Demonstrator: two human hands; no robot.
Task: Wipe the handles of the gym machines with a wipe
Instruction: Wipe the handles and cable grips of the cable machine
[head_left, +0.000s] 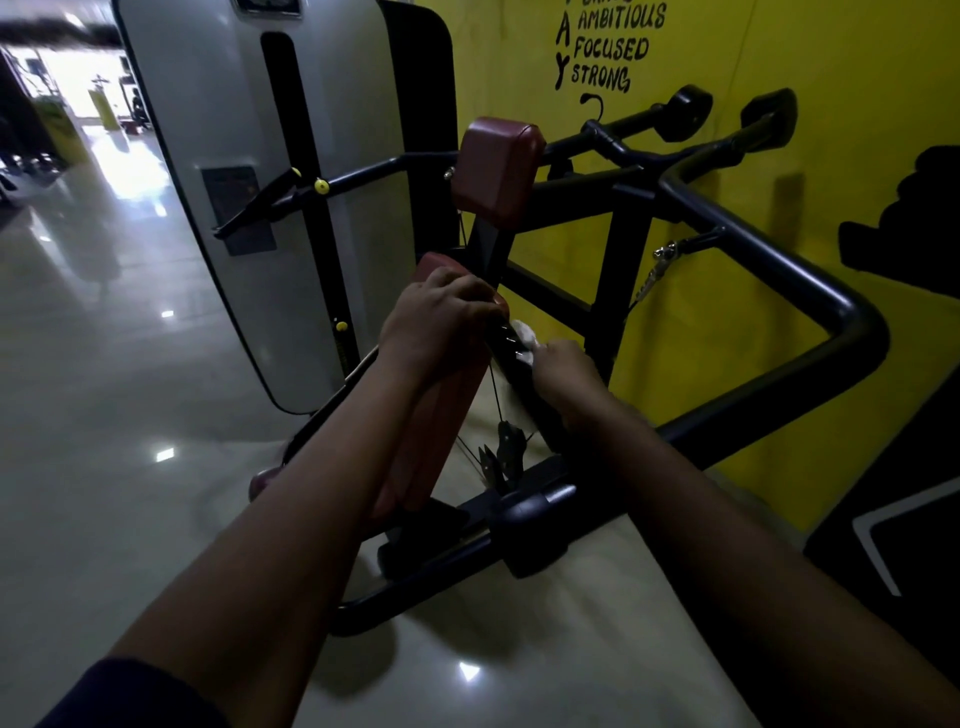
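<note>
The small crumpled white wipe (524, 340) is bunched against a black notched metal bar (503, 332), pinched by the right hand (569, 369). Just beside it, the left hand (439, 322) grips the top of a maroon padded rest (441, 415).

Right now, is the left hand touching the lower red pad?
Touching. The head view shows the left hand lying on the top end of the lower red pad, with its fingers curled over the pad's edge.
</note>
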